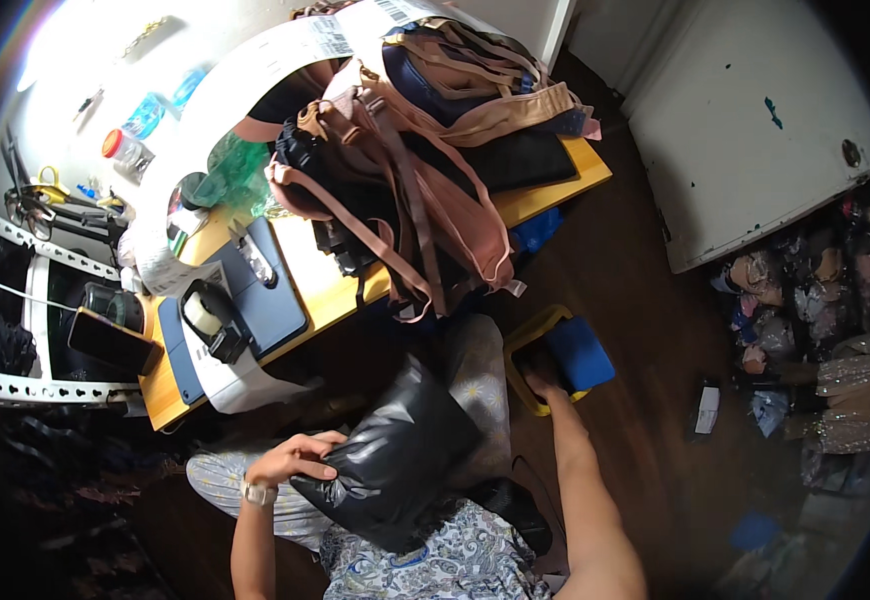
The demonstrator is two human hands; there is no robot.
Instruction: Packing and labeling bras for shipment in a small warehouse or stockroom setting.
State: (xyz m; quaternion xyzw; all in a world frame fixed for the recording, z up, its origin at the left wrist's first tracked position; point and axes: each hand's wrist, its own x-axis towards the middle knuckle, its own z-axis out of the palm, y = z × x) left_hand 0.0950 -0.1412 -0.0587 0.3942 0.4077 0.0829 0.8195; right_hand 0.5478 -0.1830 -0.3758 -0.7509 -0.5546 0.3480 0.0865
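My left hand [295, 459], with a watch at the wrist, pinches the left edge of a shiny black plastic bag [400, 450]. The bag lies across my lap, over patterned trousers [482, 395]. Out to the right, my right arm reaches down into a small bin with a yellow rim [517, 395] and a blue part [583, 352]. Of my right hand [542, 380] only the back and wrist show; its fingers are hidden inside the dark opening.
A wooden table [340, 316] bears a heap of pink, brown and black bras [395, 190], a tape dispenser [213, 322], a cutter [253, 255] and a long strip of labels [240, 385]. A phone [113, 341] stands at left. Bagged garments [805, 290] lie by the white door [755, 130].
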